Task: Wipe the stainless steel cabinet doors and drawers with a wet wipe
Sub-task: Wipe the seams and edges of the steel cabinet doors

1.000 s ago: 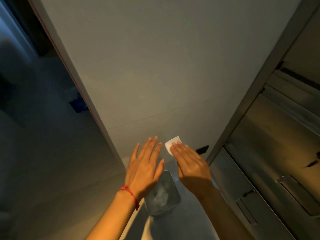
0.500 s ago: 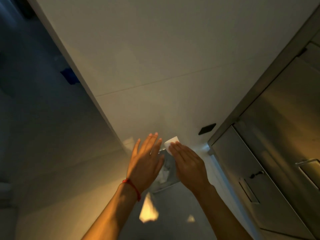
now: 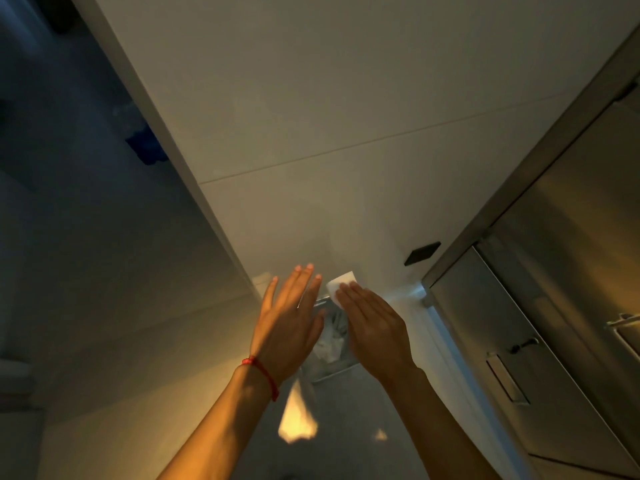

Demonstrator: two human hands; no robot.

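Observation:
My right hand (image 3: 375, 327) is stretched out flat, palm down, with a small white wet wipe (image 3: 341, 282) sticking out past its fingertips; how the wipe is held underneath is hidden. Beside it, my left hand (image 3: 289, 317) is open with fingers apart and holds nothing; a red string is tied at its wrist. Both hands hover over a small metal waste bin (image 3: 330, 372) on the floor. The stainless steel cabinet (image 3: 540, 306) stands to the right, out of touch with either hand, showing a recessed handle (image 3: 507, 381) and a small lock knob (image 3: 523, 344).
A white wall panel (image 3: 311, 133) rises straight ahead, with a black rectangular plate (image 3: 421, 253) low on it near the cabinet corner. Crumpled white waste lies in the bin. A dark doorway with a blue object (image 3: 145, 147) opens on the left. Bright light patches mark the floor.
Both hands keep nearly the same pose over the bin. The view has shifted, so the bin is more covered by my hands and the cabinet sits further right.

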